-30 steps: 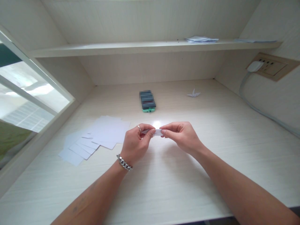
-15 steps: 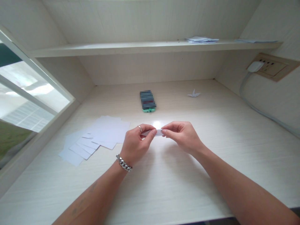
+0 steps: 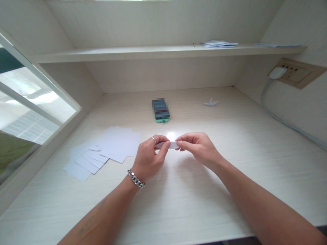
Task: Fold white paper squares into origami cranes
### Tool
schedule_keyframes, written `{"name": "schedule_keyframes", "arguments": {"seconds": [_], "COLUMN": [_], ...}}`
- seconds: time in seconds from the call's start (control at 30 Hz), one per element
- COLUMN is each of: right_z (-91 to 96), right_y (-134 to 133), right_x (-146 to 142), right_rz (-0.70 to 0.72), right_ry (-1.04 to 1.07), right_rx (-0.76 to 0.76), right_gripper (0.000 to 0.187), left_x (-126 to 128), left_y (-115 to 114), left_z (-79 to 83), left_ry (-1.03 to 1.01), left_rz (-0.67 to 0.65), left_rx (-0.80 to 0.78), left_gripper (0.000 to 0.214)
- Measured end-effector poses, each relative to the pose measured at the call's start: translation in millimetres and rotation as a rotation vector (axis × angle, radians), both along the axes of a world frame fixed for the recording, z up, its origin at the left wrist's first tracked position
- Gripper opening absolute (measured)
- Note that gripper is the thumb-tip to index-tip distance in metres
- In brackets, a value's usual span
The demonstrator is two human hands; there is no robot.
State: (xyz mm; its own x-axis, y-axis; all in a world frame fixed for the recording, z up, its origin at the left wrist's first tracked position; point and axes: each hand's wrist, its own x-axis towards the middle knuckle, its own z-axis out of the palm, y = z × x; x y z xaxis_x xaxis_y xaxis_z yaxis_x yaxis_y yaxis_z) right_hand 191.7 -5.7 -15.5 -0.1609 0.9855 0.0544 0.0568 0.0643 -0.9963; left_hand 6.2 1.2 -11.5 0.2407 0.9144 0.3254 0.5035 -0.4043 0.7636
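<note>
"What colour was the paper strip [image 3: 173, 145]?"

"White, like the loose sheets [image 3: 120, 141] and the paper bird [image 3: 211, 102]."

"And the bench [image 3: 184, 214]?"

"Pale cream, finely streaked. The bracelet [image 3: 136, 178] was silver, the blurred device [image 3: 160, 109] dark with a green end, the socket plate [image 3: 301, 77] tan."

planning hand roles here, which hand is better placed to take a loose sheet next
Probably the left hand: it is right beside the loose sheets, while the right hand is farther away. Both pinch the small white paper, so the left would have to let go.
</note>
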Motion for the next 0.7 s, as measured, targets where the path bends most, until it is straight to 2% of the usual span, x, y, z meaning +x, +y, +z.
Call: {"name": "schedule_keyframes", "arguments": {"seconds": [0.27, 0.43, 0.6, 0.7], "right_z": [0.8, -1.7, 1.2, 1.8], "right_y": [-3.7, -4.5, -4.0, -4.4], "right_x": [-2.4, -3.1, -3.7, -5.0], "right_rz": [-0.052, -0.072, -0.011, 0.024], "right_ry": [-0.152, -0.173, -0.138, -0.17], "right_rx": [0.134, 0.135, 0.118, 0.119], "right_gripper": [0.014, 0.012, 0.014, 0.016], "left_x": [-0.2, 1.1, 2.5, 3.3], "left_y": [-0.3, -0.7, -1.9, -1.7], "left_z": [-3.5, -4.4, -2.4, -0.2], "left_ry": [-0.003, -0.022, -0.038, -0.074], "left_rz": [0.002, -0.016, -0.008, -0.024], "left_rx": [0.004, -0.007, -0.028, -0.093], "left_gripper": [0.014, 0.013, 0.014, 0.016]}}
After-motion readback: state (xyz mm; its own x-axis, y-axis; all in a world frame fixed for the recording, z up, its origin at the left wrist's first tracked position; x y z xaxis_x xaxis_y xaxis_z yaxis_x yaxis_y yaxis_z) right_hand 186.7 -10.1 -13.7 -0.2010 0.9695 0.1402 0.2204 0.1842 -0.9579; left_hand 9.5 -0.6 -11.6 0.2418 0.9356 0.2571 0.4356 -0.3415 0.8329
